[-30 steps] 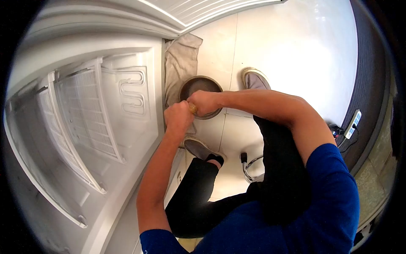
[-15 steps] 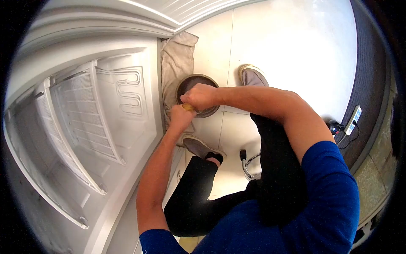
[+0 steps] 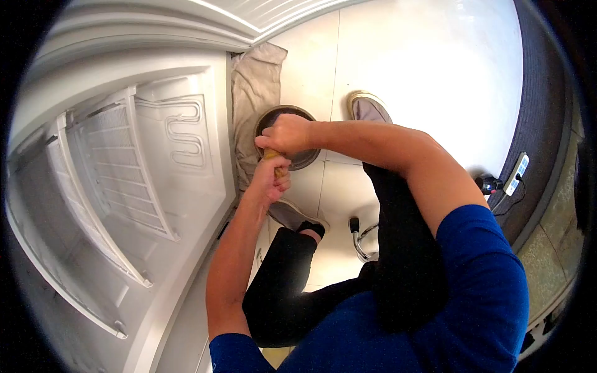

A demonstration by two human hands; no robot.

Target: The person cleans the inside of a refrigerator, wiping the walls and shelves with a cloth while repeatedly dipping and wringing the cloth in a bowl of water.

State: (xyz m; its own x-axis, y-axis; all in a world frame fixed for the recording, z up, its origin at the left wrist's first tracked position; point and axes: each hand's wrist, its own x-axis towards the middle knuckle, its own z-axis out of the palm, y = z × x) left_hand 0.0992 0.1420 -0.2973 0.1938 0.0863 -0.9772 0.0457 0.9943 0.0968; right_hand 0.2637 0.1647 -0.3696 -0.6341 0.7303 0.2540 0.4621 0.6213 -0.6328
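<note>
Between my two fists a twisted yellow cloth (image 3: 271,153) shows, mostly hidden by the fingers. My right hand (image 3: 288,133) is closed on its upper end, above a dark round basin (image 3: 306,163) on the floor. Just below and a little to the left, my left hand (image 3: 272,179) is wrapped round the lower end, beyond the basin's near rim. What lies inside the basin is mostly covered by my right hand and forearm.
An open refrigerator (image 3: 216,133) with wire-type shelves (image 3: 144,180) stands at the left. A crumpled beige cloth (image 3: 255,78) lies along its base. My shoes (image 3: 368,107) flank the basin. A metal chair leg (image 3: 356,233) and a power strip (image 3: 517,174) are to the right.
My left hand has turned and dropped slightly away from my right, showing more of the yellow cloth between them. The right hand has turned a little. The view has shifted slightly.
</note>
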